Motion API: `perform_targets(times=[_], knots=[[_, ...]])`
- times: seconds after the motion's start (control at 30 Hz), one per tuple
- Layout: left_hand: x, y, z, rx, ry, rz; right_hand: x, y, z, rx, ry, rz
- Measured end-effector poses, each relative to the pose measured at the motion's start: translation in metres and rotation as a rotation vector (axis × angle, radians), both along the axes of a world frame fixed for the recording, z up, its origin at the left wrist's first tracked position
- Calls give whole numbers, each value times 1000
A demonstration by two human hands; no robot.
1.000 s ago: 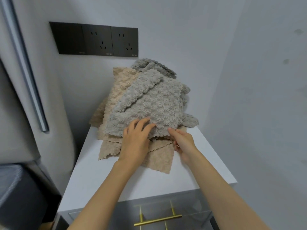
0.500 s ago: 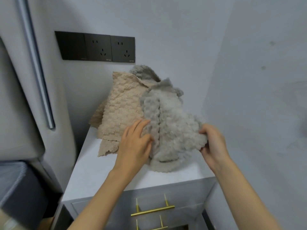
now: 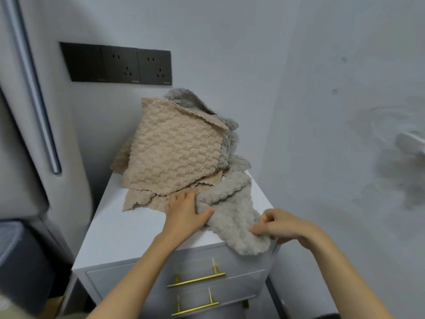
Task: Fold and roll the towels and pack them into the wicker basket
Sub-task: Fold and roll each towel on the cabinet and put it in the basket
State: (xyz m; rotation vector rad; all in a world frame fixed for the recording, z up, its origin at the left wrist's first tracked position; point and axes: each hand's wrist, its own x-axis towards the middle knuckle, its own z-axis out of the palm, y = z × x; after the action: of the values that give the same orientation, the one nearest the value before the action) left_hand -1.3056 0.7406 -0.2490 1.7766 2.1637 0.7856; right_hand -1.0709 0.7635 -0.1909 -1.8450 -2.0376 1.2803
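Note:
A grey fluffy towel (image 3: 232, 217) lies stretched over the right front of the white cabinet top (image 3: 119, 236), its lower corner hanging past the front edge. My left hand (image 3: 187, 211) grips its left edge, thumb over the cloth. My right hand (image 3: 278, 225) pinches the towel's right edge near the cabinet corner. Behind stands a heap of towels: a beige towel (image 3: 174, 153) on top, leaning on the wall, with another grey towel (image 3: 190, 100) showing behind it. No wicker basket shows in this view.
A black socket panel (image 3: 117, 63) is on the wall above the heap. The cabinet has drawers with gold handles (image 3: 196, 280). A grey curtain (image 3: 25, 111) hangs left, a dark seat (image 3: 20, 256) sits below it, and a wall closes the right side.
The grey towel came off the heap, forward and to the right, and now lies on the front of the cabinet. Both hands moved down with it. The beige towel is now uncovered.

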Motion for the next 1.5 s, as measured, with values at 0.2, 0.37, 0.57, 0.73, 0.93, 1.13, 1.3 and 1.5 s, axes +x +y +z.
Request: perform_targets(times=[0.2, 0.37, 0.57, 0.73, 0.93, 1.13, 1.3, 1.5], knots=[[13, 15, 7, 31, -19, 41, -4, 28, -20, 193, 124, -235], [14, 25, 10, 64, -136, -34, -20, 39, -32, 177, -21, -150], [7, 23, 17, 66, -302, -42, -20, 48, -31, 167, 39, -123], [-13, 15, 35, 91, -691, 38, -17, 45, -18, 279, 440, -348], [-36, -6, 58, 201, -1131, 79, -9, 41, -6, 260, 1039, -639], [-64, -32, 67, 98, -1073, -88, -8, 30, -3, 299, 1019, -638], [-83, -44, 58, -14, -1138, -52, -6, 24, -3, 336, 914, -480], [-91, -51, 51, 85, -1041, 3, -5, 20, -5, 416, 908, -372]])
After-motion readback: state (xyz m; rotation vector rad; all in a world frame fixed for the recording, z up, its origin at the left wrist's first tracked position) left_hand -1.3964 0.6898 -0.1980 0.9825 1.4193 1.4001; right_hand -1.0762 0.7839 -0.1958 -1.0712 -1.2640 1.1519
